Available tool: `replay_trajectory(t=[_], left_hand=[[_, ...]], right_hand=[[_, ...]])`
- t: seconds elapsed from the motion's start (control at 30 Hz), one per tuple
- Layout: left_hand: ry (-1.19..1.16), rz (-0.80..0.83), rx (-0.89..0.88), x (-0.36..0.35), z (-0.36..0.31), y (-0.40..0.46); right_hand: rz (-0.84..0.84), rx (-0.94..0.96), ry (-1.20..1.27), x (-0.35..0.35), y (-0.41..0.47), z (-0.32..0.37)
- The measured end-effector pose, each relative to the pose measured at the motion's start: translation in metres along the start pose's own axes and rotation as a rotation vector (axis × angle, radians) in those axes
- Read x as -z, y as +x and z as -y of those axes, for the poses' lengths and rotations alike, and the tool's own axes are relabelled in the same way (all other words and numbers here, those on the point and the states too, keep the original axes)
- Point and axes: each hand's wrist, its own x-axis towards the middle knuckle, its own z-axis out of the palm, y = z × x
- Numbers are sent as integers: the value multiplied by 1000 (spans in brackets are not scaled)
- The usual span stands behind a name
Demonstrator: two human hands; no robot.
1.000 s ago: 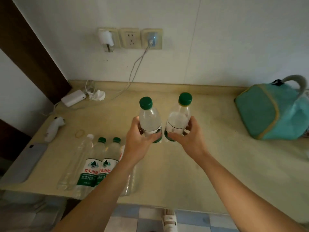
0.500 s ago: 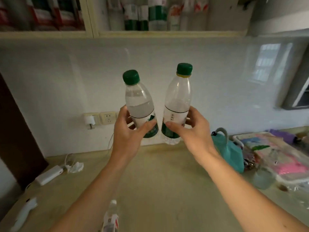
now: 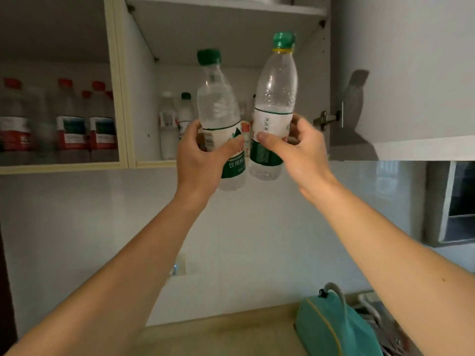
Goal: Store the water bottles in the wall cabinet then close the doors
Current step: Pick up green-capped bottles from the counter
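Two green-capped water bottles are held up in front of the open wall cabinet [image 3: 226,29], one per hand. The left bottle [image 3: 218,109] is gripped low on its label by the left hand [image 3: 203,160]: the thumb is wrapped across the near side of the label, the fingers are curled round the far side, mostly hidden. The right bottle [image 3: 276,98] is pinched at label height by the right hand [image 3: 298,155], thumb pressed flat on the near face, fingertips seen curling in from the right edge. Both bottles are kept roughly upright, caps tipped a bit to the right, bases just beside each other, not clearly touching.

Both forearms are stretched up and away from the body, wrists angled inward so the hands nearly meet.

The bottles are still outside the cabinet, level with its lower shelf. Behind them, a few small bottles [image 3: 177,119] are stood on that shelf. To the left, red-capped bottles [image 3: 84,119] are seen behind a glass door [image 3: 59,47]. The right door [image 3: 411,73] is swung open. A teal bag [image 3: 334,327] is sat on the counter [image 3: 218,335], near right.
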Motion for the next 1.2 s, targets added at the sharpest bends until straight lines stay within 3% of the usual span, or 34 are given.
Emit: replay_trajectory(t=[0.37, 0.63, 0.8, 1.2], left_hand=[[220, -168, 52, -34, 9, 85], [130, -101, 251, -38, 34, 129], [68, -63, 273, -47, 58, 143], [333, -1, 295, -56, 77, 168]], right_hand=[[53, -68, -59, 5, 103, -46], [159, -145, -89, -7, 134, -74], [227, -173, -184, -21, 153, -85], [247, -242, -297, -53, 175, -101]])
